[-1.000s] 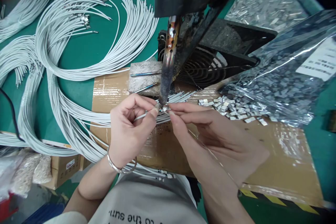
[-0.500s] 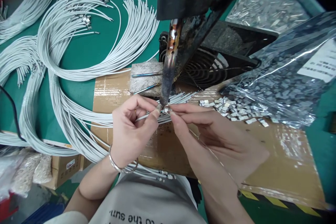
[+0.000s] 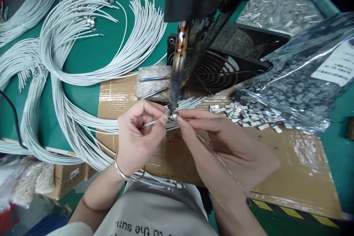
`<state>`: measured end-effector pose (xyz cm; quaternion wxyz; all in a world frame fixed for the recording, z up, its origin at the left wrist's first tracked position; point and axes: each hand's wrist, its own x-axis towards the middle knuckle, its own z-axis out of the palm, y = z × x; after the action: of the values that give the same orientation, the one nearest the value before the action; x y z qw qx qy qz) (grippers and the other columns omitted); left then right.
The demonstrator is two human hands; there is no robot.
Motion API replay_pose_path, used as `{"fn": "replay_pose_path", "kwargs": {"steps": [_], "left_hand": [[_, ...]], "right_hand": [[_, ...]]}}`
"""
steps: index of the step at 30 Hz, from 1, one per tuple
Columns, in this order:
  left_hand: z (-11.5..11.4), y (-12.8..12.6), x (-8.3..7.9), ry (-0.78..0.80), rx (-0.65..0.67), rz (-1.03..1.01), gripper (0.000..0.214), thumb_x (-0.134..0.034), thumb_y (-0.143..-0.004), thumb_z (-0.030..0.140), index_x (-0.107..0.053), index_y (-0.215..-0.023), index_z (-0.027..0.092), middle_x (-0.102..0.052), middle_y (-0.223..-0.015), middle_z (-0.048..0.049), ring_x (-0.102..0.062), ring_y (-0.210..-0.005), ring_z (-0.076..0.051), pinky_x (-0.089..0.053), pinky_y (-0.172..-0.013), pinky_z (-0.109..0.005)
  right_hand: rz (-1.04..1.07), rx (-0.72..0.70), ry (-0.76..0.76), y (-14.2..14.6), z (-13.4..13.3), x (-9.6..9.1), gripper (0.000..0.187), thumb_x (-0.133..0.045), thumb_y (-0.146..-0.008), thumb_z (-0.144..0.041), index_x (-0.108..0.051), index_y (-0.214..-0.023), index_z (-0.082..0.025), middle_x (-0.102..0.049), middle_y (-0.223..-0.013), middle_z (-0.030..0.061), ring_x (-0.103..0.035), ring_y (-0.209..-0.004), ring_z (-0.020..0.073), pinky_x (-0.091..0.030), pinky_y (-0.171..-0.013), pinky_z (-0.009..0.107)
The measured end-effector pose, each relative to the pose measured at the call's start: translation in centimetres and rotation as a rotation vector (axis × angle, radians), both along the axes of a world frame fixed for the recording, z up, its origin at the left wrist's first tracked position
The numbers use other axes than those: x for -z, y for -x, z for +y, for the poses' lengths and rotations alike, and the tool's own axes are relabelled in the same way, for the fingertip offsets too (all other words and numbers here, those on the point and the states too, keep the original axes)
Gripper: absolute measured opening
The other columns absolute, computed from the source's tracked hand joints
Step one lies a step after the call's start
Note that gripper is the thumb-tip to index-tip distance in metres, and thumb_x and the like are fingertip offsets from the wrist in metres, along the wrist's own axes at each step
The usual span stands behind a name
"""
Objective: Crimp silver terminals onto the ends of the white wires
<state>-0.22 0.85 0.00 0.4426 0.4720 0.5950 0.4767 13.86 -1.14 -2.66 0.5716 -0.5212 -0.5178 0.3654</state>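
Observation:
My left hand (image 3: 141, 134) pinches a white cable (image 3: 148, 124) between thumb and forefinger, its end close under the soldering iron (image 3: 176, 84). The iron's dark tip points down between my two hands. A small metal connector (image 3: 174, 116) shows right at the tip, partly covered by fingertips. From the right side, my right hand (image 3: 224, 143) is closed in a pinch on a thin solder wire (image 3: 221, 160), which trails across the palm toward the wrist. Whether those fingertips also touch the connector, I cannot tell. Several white cables (image 3: 190, 102) lie just behind the fingers.
Loose metal connectors (image 3: 249, 115) lie on the cardboard (image 3: 293, 169) to the right, beside a plastic bag of connectors (image 3: 298, 92). A black fan (image 3: 212, 73) stands behind the iron. Left of it is a grey block (image 3: 152, 72) with metal tips. White cable bundles (image 3: 91, 73) fill the left.
The view has shifted very slightly. Both hands keep their pinch at the iron's tip, with hardly any movement.

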Motion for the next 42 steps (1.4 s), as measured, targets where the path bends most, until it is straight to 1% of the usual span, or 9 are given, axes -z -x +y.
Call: {"fn": "replay_pose_path", "kwargs": {"steps": [12,21,23,26,27,29,32,38,42], "left_hand": [[0.3,0.2,0.2,0.024,0.022,0.003,0.015,-0.075,-0.081,0.007,-0.070,-0.072,0.017,-0.074,-0.085,-0.0018,-0.046,-0.057,-0.007,-0.027,-0.046,-0.022],[0.0,0.1,0.0,0.022,0.012,0.017,0.014,-0.077,-0.082,0.009,-0.071,-0.072,0.017,-0.075,-0.085,-0.0023,-0.045,-0.054,-0.006,-0.029,-0.046,-0.022],[-0.4,0.0,0.0,0.032,0.009,0.007,0.013,-0.077,-0.083,0.010,-0.071,-0.073,0.017,-0.076,-0.086,-0.0025,-0.046,-0.054,-0.006,-0.032,-0.046,-0.021],[-1.2,0.0,0.2,0.052,0.016,-0.012,0.014,-0.077,-0.086,0.011,-0.071,-0.074,0.017,-0.076,-0.085,-0.0029,-0.050,-0.056,-0.006,-0.036,-0.047,-0.020],[-1.5,0.1,0.3,0.061,0.021,-0.020,0.014,-0.077,-0.087,0.012,-0.072,-0.075,0.017,-0.076,-0.085,-0.0029,-0.050,-0.056,-0.007,-0.036,-0.048,-0.020],[-2.2,0.2,0.5,0.088,0.043,-0.034,0.013,-0.077,-0.088,0.013,-0.072,-0.077,0.018,-0.076,-0.085,-0.0025,-0.049,-0.055,-0.006,-0.037,-0.048,-0.019],[-3.1,0.5,0.6,0.117,0.083,-0.029,0.012,-0.077,-0.089,0.014,-0.072,-0.079,0.019,-0.075,-0.083,-0.0017,-0.047,-0.053,-0.006,-0.037,-0.047,-0.020],[-4.3,1.2,0.6,0.133,0.147,0.042,0.007,-0.076,-0.090,0.015,-0.073,-0.086,0.020,-0.072,-0.073,-0.0010,-0.050,-0.051,-0.009,-0.038,-0.045,-0.022],[-4.8,1.4,0.6,0.125,0.157,0.065,0.005,-0.076,-0.090,0.015,-0.074,-0.088,0.019,-0.076,-0.081,-0.0033,-0.053,-0.053,-0.009,-0.042,-0.048,-0.022]], "right_hand": [[-0.035,-0.002,0.009,0.0,-0.1,0.0,0.019,-0.076,-0.091,-0.007,-0.075,-0.093,-0.026,-0.082,-0.105,-0.0006,-0.078,-0.097,0.0180,-0.064,-0.087,0.032],[-0.013,0.016,-0.003,0.2,-0.1,0.2,0.015,-0.075,-0.093,-0.010,-0.073,-0.092,-0.025,-0.082,-0.104,0.0016,-0.079,-0.097,0.0206,-0.064,-0.084,0.036],[-0.040,0.052,0.016,0.1,-0.2,0.3,0.012,-0.075,-0.095,-0.013,-0.072,-0.096,-0.025,-0.080,-0.102,0.0013,-0.078,-0.096,0.0197,-0.063,-0.084,0.034],[-0.146,0.116,0.098,-0.3,-0.4,0.5,0.005,-0.070,-0.101,-0.021,-0.071,-0.103,-0.025,-0.076,-0.093,-0.0014,-0.074,-0.085,0.0149,-0.058,-0.080,0.030],[-0.186,0.104,0.106,-0.5,-0.5,0.6,0.004,-0.068,-0.103,-0.023,-0.071,-0.101,-0.025,-0.074,-0.088,-0.0024,-0.071,-0.081,0.0136,-0.056,-0.079,0.029],[-0.238,0.026,0.088,-0.6,-0.6,0.7,0.016,-0.064,-0.105,-0.024,-0.069,-0.090,-0.024,-0.068,-0.080,-0.0033,-0.065,-0.076,0.0126,-0.054,-0.077,0.028],[-0.225,-0.069,0.072,-0.7,-0.8,0.7,0.025,-0.064,-0.104,-0.023,-0.062,-0.079,-0.023,-0.062,-0.073,-0.0037,-0.059,-0.072,0.0126,-0.050,-0.071,0.027],[-0.149,-0.101,0.095,-0.5,-1.1,0.4,0.027,-0.065,-0.102,-0.019,-0.061,-0.076,-0.024,-0.063,-0.071,-0.0038,-0.059,-0.068,0.0127,-0.047,-0.064,0.026],[-0.129,-0.099,0.091,-0.4,-1.3,0.3,0.026,-0.066,-0.102,-0.018,-0.062,-0.076,-0.024,-0.062,-0.070,-0.0037,-0.058,-0.066,0.0130,-0.047,-0.063,0.027]]}}
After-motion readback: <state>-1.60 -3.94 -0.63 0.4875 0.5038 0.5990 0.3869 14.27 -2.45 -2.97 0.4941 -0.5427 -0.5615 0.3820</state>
